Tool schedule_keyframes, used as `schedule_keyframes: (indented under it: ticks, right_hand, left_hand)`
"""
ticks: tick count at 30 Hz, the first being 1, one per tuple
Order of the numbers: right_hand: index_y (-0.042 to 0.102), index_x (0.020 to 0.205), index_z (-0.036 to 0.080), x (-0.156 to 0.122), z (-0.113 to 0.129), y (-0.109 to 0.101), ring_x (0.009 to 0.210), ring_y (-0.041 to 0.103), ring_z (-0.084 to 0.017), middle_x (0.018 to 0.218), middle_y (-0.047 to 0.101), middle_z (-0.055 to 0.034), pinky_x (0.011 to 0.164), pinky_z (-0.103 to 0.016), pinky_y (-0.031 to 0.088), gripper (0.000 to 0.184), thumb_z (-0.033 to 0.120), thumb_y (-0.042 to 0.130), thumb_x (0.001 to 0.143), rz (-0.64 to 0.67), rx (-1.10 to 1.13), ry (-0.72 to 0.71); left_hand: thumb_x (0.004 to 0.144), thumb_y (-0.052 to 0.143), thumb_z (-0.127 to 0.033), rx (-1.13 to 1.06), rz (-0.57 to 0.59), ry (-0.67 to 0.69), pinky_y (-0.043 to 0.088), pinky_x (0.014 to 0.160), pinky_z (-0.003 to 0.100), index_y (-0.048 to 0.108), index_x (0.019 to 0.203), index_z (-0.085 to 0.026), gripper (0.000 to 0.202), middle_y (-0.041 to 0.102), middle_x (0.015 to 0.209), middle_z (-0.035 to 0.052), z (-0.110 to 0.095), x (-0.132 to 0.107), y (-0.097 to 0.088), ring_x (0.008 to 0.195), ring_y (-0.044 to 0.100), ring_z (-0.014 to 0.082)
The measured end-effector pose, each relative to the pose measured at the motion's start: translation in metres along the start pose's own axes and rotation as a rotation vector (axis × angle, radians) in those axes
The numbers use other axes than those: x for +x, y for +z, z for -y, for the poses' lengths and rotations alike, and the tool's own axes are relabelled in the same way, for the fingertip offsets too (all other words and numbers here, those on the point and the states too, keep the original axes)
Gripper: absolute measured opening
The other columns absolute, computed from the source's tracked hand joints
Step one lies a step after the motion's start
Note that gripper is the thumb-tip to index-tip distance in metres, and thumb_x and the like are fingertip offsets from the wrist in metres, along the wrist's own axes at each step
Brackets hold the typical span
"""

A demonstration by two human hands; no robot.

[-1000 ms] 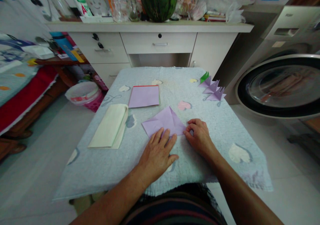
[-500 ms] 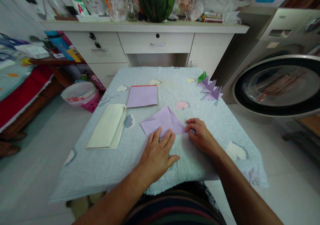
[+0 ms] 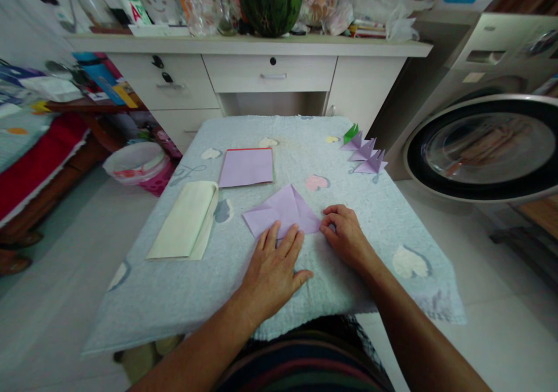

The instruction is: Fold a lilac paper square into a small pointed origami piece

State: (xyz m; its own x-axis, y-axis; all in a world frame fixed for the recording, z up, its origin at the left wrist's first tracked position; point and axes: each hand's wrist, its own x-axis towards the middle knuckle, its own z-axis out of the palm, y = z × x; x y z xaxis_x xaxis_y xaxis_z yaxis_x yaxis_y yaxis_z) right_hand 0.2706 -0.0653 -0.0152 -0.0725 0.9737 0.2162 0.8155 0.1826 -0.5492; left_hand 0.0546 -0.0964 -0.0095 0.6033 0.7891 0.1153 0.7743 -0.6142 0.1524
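A partly folded lilac paper sheet [image 3: 283, 209] lies on the pale blue tablecloth [image 3: 357, 264]. My left hand [image 3: 274, 267] lies flat with fingers stretched out, its fingertips pressing the paper's near edge. My right hand [image 3: 346, 235] has its fingers curled, pinching the paper's right corner. A stack of square lilac sheets [image 3: 246, 167] lies further back. A folded cream cloth [image 3: 185, 220] rests to the left. Several finished folded paper pieces [image 3: 364, 148], lilac with one green, sit at the far right of the table.
Behind the table stands a white desk with drawers [image 3: 270, 75], topped by a cut watermelon [image 3: 270, 2] and clutter. A washing machine door [image 3: 483, 148] is to the right. A pink-and-white bin [image 3: 137, 165] and a red-covered bed [image 3: 39, 159] are on the left.
Both hands stay on the paper; the view has shifted slightly. My right hand's fingers have crept a little along the paper's right corner.
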Motion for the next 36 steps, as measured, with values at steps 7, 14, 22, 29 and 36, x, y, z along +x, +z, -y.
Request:
schedule_keyframes:
  ticks: [7, 14, 22, 29, 36]
  right_hand:
    - [0.060, 0.073, 0.019, 0.000, -0.001, 0.000, 0.102, 0.056, -0.025, 0.102, 0.062, -0.0098, 0.096, -0.044, 0.039, 0.009, 0.013, 0.056, 0.079, -0.028, 0.016, -0.023]
    - [0.057, 0.098, 0.021, -0.011, -0.006, -0.012, 0.107, 0.054, -0.024, 0.106, 0.060, -0.0075, 0.099, -0.042, 0.039, 0.019, 0.014, 0.051, 0.081, -0.018, 0.142, -0.027]
    - [0.064, 0.093, 0.022, -0.013, -0.001, -0.010, 0.112, 0.050, -0.025, 0.113, 0.054, -0.0087, 0.099, -0.045, 0.039, 0.016, 0.013, 0.055, 0.082, 0.013, 0.097, -0.032]
    - [0.068, 0.083, 0.020, -0.007, 0.000, -0.004, 0.107, 0.051, -0.026, 0.109, 0.057, -0.0100, 0.096, -0.044, 0.040, 0.013, 0.014, 0.057, 0.084, 0.024, -0.023, -0.004]
    - [0.069, 0.081, 0.017, 0.001, 0.008, -0.006, 0.104, 0.051, -0.027, 0.109, 0.060, -0.0113, 0.094, -0.042, 0.040, 0.012, 0.014, 0.058, 0.085, 0.090, -0.155, 0.059]
  left_hand:
    - [0.088, 0.051, -0.060, 0.016, -0.015, 0.003, 0.029, 0.112, 0.055, 0.044, 0.143, -0.021, 0.067, 0.043, 0.151, 0.0084, 0.000, -0.001, -0.001, 0.141, 0.028, 0.0376]
    - [0.088, 0.050, -0.060, 0.015, 0.000, 0.002, 0.027, 0.113, 0.054, 0.044, 0.142, -0.019, 0.068, 0.042, 0.151, 0.0068, -0.001, 0.000, -0.001, 0.140, 0.029, 0.0393]
    - [0.088, 0.052, -0.060, 0.015, -0.006, 0.003, 0.028, 0.113, 0.055, 0.044, 0.142, -0.021, 0.067, 0.042, 0.151, 0.0074, -0.001, 0.000, -0.001, 0.141, 0.029, 0.0385]
    - [0.089, 0.048, -0.061, 0.029, 0.008, 0.006, 0.027, 0.113, 0.055, 0.043, 0.143, -0.023, 0.066, 0.041, 0.152, 0.0054, -0.001, 0.000, -0.001, 0.141, 0.027, 0.0390]
    - [0.088, 0.049, -0.061, 0.032, -0.003, -0.011, 0.028, 0.112, 0.055, 0.043, 0.143, -0.024, 0.067, 0.039, 0.153, 0.0069, -0.001, 0.000, 0.003, 0.142, 0.026, 0.0385]
